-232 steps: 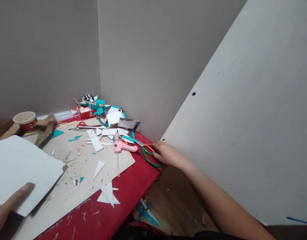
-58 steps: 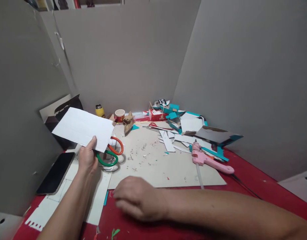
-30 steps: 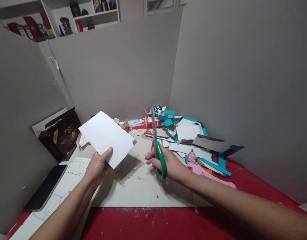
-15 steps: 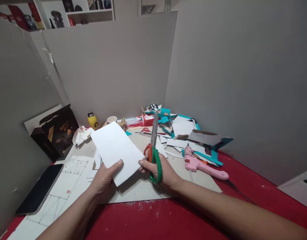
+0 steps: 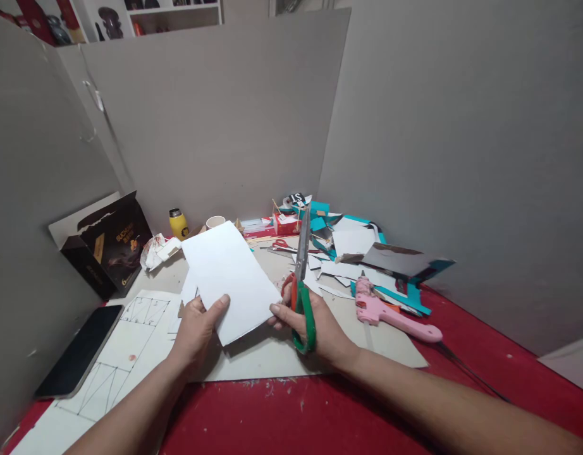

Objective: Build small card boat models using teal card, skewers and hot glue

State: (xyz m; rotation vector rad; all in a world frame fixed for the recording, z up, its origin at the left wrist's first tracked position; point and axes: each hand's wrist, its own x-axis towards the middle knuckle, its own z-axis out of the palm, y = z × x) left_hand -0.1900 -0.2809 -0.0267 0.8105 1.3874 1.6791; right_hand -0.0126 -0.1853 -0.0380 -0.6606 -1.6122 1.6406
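Note:
My left hand point(image 5: 199, 325) grips a white sheet of card point(image 5: 232, 275) by its lower left edge, thumb on top. Scissors point(image 5: 303, 265) with one green and one orange handle sit in my right hand point(image 5: 317, 325), blades together and pointing up and away. The right thumb and fingertips also pinch the card's lower right corner. The card is tilted above a pale board point(image 5: 253, 366) on the red table. Below my left wrist lies a paper with a drawn truss pattern point(image 5: 102, 385).
A pink glue gun point(image 5: 391, 319) with a cable lies at right. Card scraps point(image 5: 353, 272) pile up behind it. At left are a phone point(image 5: 80, 351), a dark box point(image 5: 111, 246), crumpled paper point(image 5: 159, 251), a yellow bottle point(image 5: 178, 224) and a cup point(image 5: 215, 222). Grey panels point(image 5: 215, 120) enclose the table.
The view has shifted slightly. Both hands keep their hold, and the card and scissors sit a little further right in the picture, the scissors more so.

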